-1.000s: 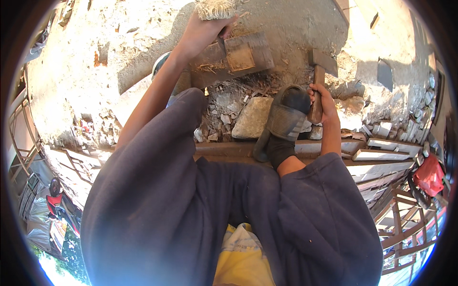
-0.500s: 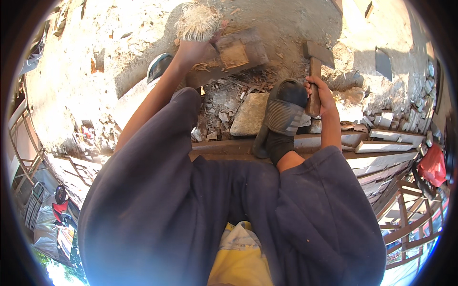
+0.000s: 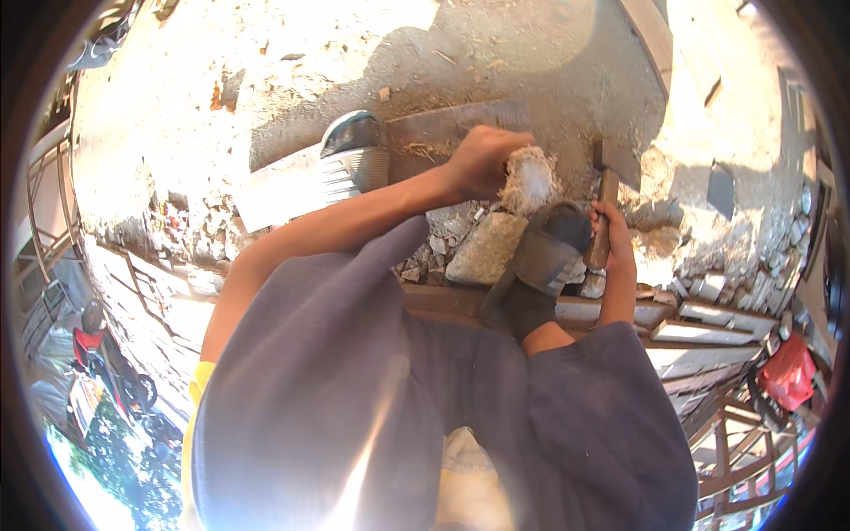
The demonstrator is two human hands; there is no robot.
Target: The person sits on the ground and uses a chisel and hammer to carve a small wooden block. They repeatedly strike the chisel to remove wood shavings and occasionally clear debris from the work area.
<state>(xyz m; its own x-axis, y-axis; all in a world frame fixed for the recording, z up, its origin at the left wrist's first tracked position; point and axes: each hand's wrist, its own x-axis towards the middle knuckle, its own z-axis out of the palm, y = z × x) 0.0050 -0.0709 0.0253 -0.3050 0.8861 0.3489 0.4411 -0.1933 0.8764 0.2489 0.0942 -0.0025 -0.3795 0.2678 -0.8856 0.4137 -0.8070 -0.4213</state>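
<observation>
My left hand (image 3: 478, 164) is closed on a tool with a pale, frayed, mushroomed end (image 3: 529, 177), now tilted toward the right, just above my right sandaled foot (image 3: 542, 257) and a rough stone block (image 3: 478, 248); the rest of the tool is hidden. My right hand (image 3: 615, 234) grips the wooden handle of a mallet (image 3: 618, 161) with a dark blocky head, upright beside that foot. A worn wooden board (image 3: 416, 124) lies behind my left hand, strewn with shavings, next to my left sandaled foot (image 3: 352, 168).
Broken stones (image 3: 434, 252) and shavings cover the dirt around my feet. Wooden planks (image 3: 708, 327) lie at the right, near a red bag (image 3: 786, 372) and timber frames. A leaning board (image 3: 645, 40) stands at the upper right, and a red motorbike (image 3: 102, 354) is at the far left.
My left hand has swung down and to the right from the top, off the board, carrying the frayed tool toward my right foot, uncovering my left sandal. My right hand still holds the mallet.
</observation>
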